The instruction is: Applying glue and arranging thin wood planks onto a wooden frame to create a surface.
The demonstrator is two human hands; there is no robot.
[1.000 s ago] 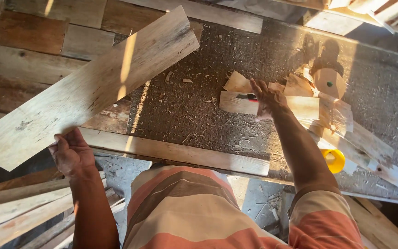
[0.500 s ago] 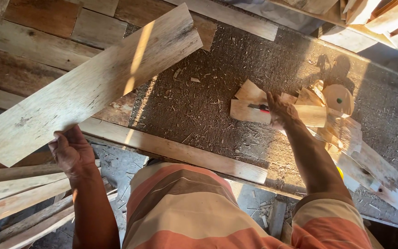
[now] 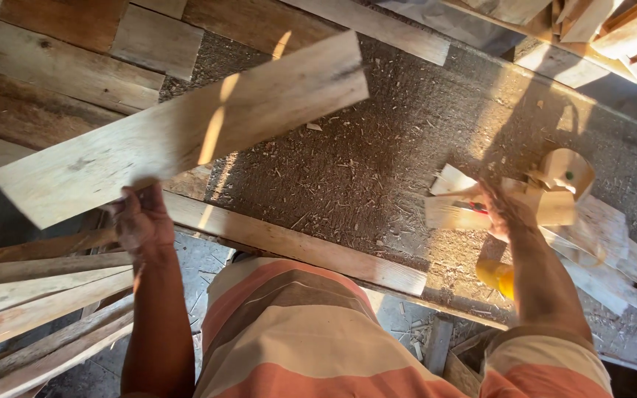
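Head view is showing the left hand (image 3: 140, 221) closing its grip on the near long edge of a pale wooden plank (image 3: 178, 133) and holding it clear above the counter (image 3: 348, 169), tilted so that its far end is rising toward the upper right. Compared with one second earlier, the plank is keeping the same slant and the same hold, so the left side is simply carrying it steady. The change is occurring on the right: the right hand (image 3: 506, 210), which was lying flatter over the small offcuts (image 3: 554, 199) a second ago, is now curling its fingers around a thin red-and-dark object (image 3: 478, 208), apparently a pencil or marker, lying on a small pale wood block (image 3: 455, 214). Whether that grip is fully closed on the object cannot be told, since the fingers are covering most of it. Judging from this, the work is passing from carrying stock to fetching a marking tool, with the plank still waiting off the counter surface. A yellow item (image 3: 497, 276) is sitting just below the counter's front rail (image 3: 296, 247), beside the right forearm. Long strips of timber (image 3: 38, 295) are lying stacked at lower left, well apart from the offcuts. Sawdust and chips are covering the dark counter top between the two hands.
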